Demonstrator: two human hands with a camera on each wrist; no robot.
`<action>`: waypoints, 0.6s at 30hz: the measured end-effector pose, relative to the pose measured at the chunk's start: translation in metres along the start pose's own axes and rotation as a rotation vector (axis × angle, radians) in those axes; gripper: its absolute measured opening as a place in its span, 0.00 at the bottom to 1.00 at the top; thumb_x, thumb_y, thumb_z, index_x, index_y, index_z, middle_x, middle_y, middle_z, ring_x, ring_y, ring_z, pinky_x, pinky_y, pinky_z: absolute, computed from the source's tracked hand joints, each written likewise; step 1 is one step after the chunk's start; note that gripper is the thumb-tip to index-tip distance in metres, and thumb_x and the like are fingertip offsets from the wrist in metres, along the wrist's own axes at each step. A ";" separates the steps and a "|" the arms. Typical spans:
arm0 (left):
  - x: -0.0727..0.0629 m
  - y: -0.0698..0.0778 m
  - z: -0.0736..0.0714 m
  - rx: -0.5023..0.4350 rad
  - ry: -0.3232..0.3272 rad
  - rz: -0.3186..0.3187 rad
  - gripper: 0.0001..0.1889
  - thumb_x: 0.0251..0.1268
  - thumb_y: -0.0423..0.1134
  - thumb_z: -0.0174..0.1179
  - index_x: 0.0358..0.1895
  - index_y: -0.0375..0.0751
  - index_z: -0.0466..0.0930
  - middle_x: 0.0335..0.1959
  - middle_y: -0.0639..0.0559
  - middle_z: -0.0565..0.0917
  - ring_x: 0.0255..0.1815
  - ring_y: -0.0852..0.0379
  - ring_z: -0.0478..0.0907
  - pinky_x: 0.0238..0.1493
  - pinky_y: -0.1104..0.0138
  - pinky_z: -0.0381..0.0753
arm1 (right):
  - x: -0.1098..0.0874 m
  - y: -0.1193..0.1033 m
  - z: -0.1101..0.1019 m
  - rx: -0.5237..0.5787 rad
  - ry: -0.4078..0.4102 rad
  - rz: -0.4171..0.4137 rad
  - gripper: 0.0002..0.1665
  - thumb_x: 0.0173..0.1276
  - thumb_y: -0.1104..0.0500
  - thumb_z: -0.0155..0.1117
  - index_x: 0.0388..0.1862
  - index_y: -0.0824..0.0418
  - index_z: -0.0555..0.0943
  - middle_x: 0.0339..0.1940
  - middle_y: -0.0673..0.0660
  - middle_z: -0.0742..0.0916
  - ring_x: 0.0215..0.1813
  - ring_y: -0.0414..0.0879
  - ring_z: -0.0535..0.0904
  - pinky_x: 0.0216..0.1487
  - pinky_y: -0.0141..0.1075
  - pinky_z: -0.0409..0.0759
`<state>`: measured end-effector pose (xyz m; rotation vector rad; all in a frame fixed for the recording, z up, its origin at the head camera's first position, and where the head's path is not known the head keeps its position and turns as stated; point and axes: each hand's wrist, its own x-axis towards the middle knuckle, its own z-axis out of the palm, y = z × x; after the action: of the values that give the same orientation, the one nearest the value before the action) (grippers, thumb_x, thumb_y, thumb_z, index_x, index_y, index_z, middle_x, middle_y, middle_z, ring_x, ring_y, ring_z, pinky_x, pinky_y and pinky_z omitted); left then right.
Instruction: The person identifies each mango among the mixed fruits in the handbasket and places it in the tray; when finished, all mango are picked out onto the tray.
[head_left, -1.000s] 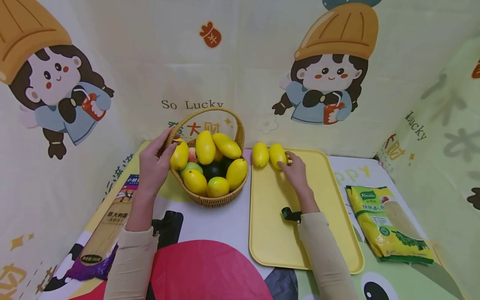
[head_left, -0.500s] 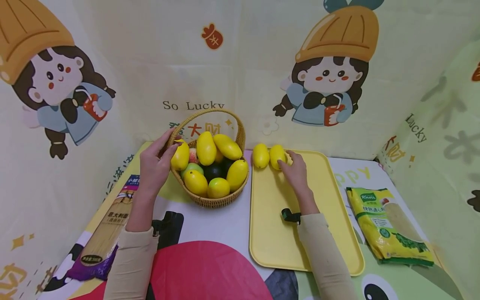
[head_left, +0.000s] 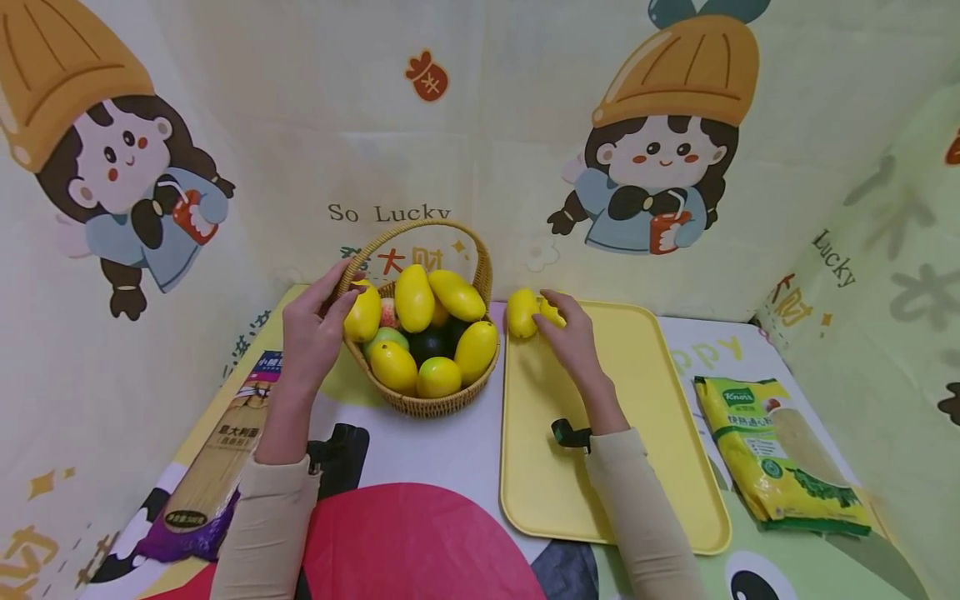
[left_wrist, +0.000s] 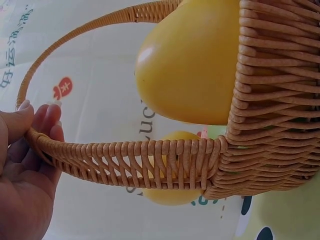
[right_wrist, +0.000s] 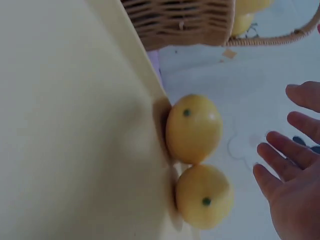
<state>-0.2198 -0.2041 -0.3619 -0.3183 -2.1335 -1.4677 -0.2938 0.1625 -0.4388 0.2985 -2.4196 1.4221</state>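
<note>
My left hand (head_left: 311,346) grips the handle (left_wrist: 125,162) of a wicker basket (head_left: 431,406), fingers and thumb around its left side. Mangoes, a green fruit, dark round fruits and part of a pinkish one fill the basket. Two yellow mangoes lie side by side at the far left end of a yellow tray (head_left: 652,375): the left mango (head_left: 522,313) is in plain sight, the other mango (head_left: 551,314) partly covered by my right hand (head_left: 576,346). In the right wrist view that hand's fingers are spread apart and hold nothing, a gap from both mangoes.
A spaghetti packet (head_left: 217,450) lies to the left of the basket. Right of the tray is a yellow-green Knorr bag (head_left: 780,454). A printed cloth wall (head_left: 495,167) rises close behind basket and tray. A black object (head_left: 345,458) sits by my left wrist.
My right hand has moved left, from the side of the right-hand mango to over it. The left hand keeps its hold on the basket handle. The mangoes stay where they were.
</note>
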 end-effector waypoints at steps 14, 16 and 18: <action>-0.001 0.002 -0.001 0.002 -0.003 0.001 0.24 0.75 0.38 0.53 0.70 0.63 0.69 0.59 0.47 0.84 0.56 0.65 0.82 0.60 0.78 0.77 | -0.011 -0.039 0.027 0.111 -0.199 -0.120 0.28 0.70 0.55 0.66 0.67 0.57 0.76 0.64 0.57 0.81 0.64 0.53 0.77 0.73 0.50 0.72; -0.002 0.003 -0.001 0.004 -0.002 0.004 0.24 0.75 0.37 0.54 0.70 0.64 0.70 0.59 0.47 0.84 0.56 0.65 0.82 0.59 0.78 0.77 | -0.013 -0.038 0.031 0.118 -0.237 -0.147 0.28 0.69 0.52 0.67 0.67 0.55 0.76 0.64 0.56 0.81 0.64 0.51 0.77 0.72 0.50 0.72; -0.002 0.004 -0.001 0.006 -0.001 0.006 0.24 0.75 0.37 0.54 0.70 0.63 0.70 0.59 0.47 0.84 0.56 0.65 0.82 0.59 0.79 0.77 | -0.015 -0.042 0.034 0.127 -0.284 -0.163 0.29 0.69 0.52 0.68 0.67 0.55 0.76 0.64 0.55 0.81 0.64 0.51 0.77 0.71 0.52 0.73</action>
<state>-0.2160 -0.2038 -0.3592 -0.3231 -2.1353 -1.4580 -0.2714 0.1122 -0.4258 0.7568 -2.4545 1.5509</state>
